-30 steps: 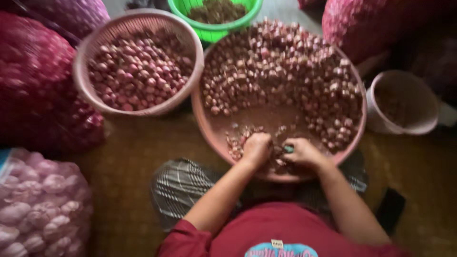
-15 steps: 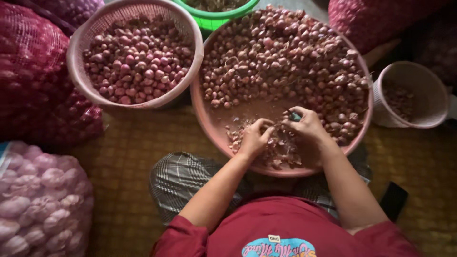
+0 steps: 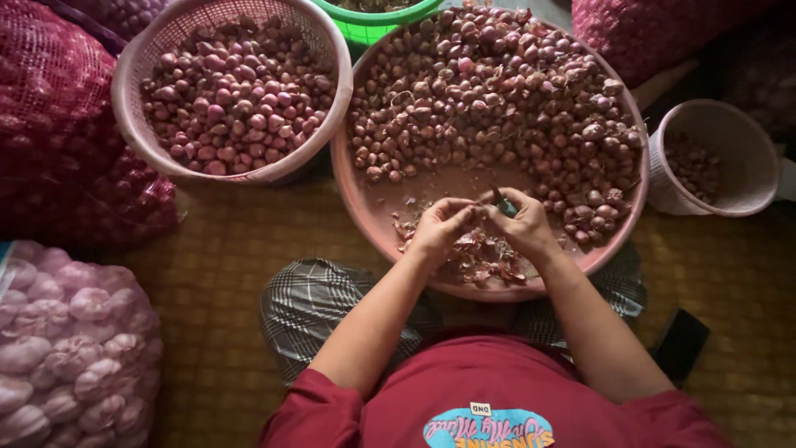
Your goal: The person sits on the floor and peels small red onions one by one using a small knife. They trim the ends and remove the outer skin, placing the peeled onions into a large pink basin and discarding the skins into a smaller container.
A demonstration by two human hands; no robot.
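While both hands meet over the wide pink plastic basin point(image 3: 618, 241) of unpeeled shallots point(image 3: 497, 91), the left hand point(image 3: 438, 228) has its grip pinched around one small shallot point(image 3: 474, 211), and the right hand point(image 3: 524, 224) clasps a small dark-handled knife point(image 3: 501, 201). Loose papery peelings point(image 3: 485, 259) lie beneath. A pink woven basket point(image 3: 145, 50) of peeled shallots stands just beside.

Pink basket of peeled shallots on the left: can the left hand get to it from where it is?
Probably yes: the pink basket sits open-topped beside the basin, with nothing between it and the left hand.
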